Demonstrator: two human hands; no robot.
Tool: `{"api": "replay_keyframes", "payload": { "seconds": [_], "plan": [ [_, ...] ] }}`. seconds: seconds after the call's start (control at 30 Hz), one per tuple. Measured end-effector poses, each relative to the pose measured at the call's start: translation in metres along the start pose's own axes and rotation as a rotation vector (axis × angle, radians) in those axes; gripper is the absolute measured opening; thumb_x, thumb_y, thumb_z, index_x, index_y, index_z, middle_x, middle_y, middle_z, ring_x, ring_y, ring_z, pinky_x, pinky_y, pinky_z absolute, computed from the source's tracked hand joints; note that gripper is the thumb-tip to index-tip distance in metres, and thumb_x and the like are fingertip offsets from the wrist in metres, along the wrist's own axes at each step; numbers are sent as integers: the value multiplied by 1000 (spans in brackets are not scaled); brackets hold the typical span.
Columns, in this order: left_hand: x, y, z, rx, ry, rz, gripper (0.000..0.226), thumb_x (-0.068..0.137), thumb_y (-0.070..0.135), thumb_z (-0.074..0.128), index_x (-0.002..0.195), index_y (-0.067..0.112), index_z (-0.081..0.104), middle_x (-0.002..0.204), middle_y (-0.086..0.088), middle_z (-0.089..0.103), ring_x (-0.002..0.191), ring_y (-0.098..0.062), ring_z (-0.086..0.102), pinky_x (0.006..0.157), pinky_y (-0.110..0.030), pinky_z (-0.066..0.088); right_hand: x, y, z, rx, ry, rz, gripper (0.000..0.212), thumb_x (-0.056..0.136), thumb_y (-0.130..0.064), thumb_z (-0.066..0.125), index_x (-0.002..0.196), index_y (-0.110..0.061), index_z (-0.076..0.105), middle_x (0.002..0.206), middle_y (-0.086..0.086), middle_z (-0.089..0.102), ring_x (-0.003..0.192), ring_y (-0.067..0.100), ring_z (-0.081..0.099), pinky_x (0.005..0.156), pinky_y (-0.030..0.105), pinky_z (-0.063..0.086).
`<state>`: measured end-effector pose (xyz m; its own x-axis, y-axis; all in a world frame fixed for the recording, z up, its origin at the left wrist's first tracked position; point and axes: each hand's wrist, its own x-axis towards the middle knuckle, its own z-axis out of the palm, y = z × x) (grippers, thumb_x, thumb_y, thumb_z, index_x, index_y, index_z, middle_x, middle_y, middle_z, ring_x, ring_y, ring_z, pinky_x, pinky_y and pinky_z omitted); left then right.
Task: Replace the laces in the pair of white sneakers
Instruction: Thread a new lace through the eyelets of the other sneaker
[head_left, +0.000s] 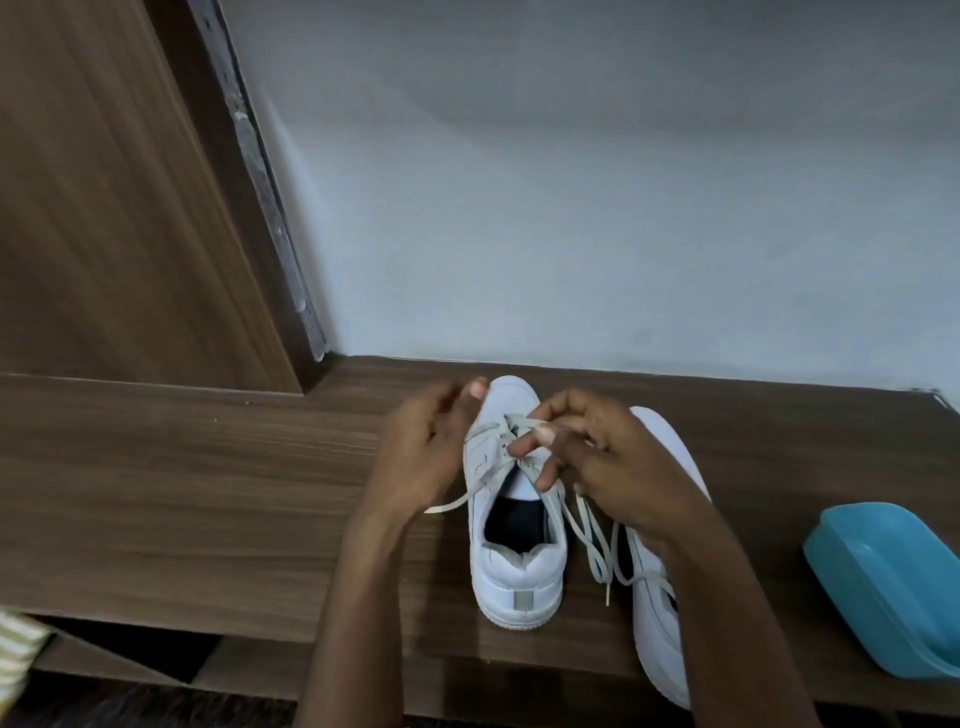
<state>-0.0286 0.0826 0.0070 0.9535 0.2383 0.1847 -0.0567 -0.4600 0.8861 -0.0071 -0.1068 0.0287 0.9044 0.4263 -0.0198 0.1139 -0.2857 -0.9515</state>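
Note:
Two white sneakers stand on a brown wooden shelf (208, 467), toes toward the wall. The left sneaker (517, 566) faces heel-first to me, its white lace (592, 540) partly threaded, with loose ends trailing on both sides. My right hand (602, 462) pinches the lace over the eyelets near the tongue. My left hand (426, 447) rests against the sneaker's left side with fingers loosely spread; a lace end (447, 505) runs out under its palm. The right sneaker (660, 623) lies beside it, largely hidden by my right forearm.
A blue plastic tub (883, 582) sits at the shelf's right end. A grey wall (571, 208) rises behind the shelf, and a wooden panel (104, 208) stands at the left. Striped cloth (15, 654) shows at the lower left edge.

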Motion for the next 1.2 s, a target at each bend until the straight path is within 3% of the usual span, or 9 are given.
{"api": "replay_keyframes", "payload": {
  "seconds": [0.1, 0.2, 0.3, 0.4, 0.53, 0.7, 0.87, 1.0, 1.2],
  "plan": [
    [-5, 16, 12, -332, -322, 111, 37, 103, 36, 45, 112, 8, 68, 89, -14, 70, 82, -14, 64, 74, -27, 49, 2, -7, 13, 23, 19, -82, 5, 95, -7, 61, 93, -6, 66, 79, 6, 76, 58, 17, 67, 54, 17, 46],
    [-5, 17, 16, -396, -422, 85, 42, 102, 36, 46, 98, -1, 67, 79, -24, 65, 67, -17, 59, 60, -30, 47, 5, -7, 17, 42, 149, -124, 12, 89, -2, 66, 86, -7, 76, 66, 7, 73, 52, 8, 62, 55, 18, 48],
    [-3, 15, 11, -298, -357, 88, 50, 100, 42, 46, 84, 0, 67, 69, -13, 65, 60, -15, 53, 55, -29, 42, 10, -2, 17, 39, 165, -124, 11, 90, -9, 69, 86, -11, 79, 69, 4, 73, 54, 6, 60, 53, 17, 46],
    [0, 7, 5, -194, -258, 116, 40, 100, 38, 50, 73, 11, 63, 54, 4, 45, 53, -13, 38, 52, -26, 31, 14, 2, 16, 70, 78, -119, 13, 93, -5, 65, 96, -8, 78, 79, 7, 75, 61, 9, 63, 57, 20, 50],
    [2, -2, -2, -199, -202, 126, 23, 102, 18, 52, 104, 21, 75, 60, 12, 61, 57, -3, 51, 57, -17, 41, 16, 6, 14, 201, 48, -90, 21, 98, 2, 55, 104, -3, 74, 87, 15, 76, 72, 17, 69, 67, 23, 56],
    [6, -13, 1, -188, -232, 116, 22, 97, 31, 58, 107, 21, 74, 84, -3, 74, 81, -21, 72, 83, -47, 57, 22, 9, 19, 270, 199, -59, 8, 92, 0, 65, 99, 2, 61, 75, 12, 75, 66, 23, 72, 64, 27, 59],
    [8, -14, 8, -123, -56, 62, 10, 92, 20, 68, 90, 22, 78, 75, 3, 74, 65, -22, 67, 66, -38, 55, 26, 17, 26, 254, 381, -50, 10, 84, -12, 78, 87, -3, 74, 72, 11, 74, 60, 13, 68, 59, 21, 55],
    [19, -14, 16, 115, 137, 35, 8, 89, 26, 71, 87, 27, 79, 62, 12, 69, 59, -4, 63, 55, -16, 45, 37, 49, 24, 35, 644, 40, 15, 91, -31, 71, 84, -19, 76, 70, -4, 73, 67, 9, 70, 71, 36, 59],
    [29, -24, 44, 331, 85, 32, 6, 86, 32, 72, 86, 32, 78, 55, 28, 58, 55, 4, 53, 50, -10, 29, 46, 68, 37, -110, 527, 174, 16, 87, -36, 73, 88, -21, 77, 79, -13, 73, 76, -2, 65, 68, 14, 47]
  ]
}}
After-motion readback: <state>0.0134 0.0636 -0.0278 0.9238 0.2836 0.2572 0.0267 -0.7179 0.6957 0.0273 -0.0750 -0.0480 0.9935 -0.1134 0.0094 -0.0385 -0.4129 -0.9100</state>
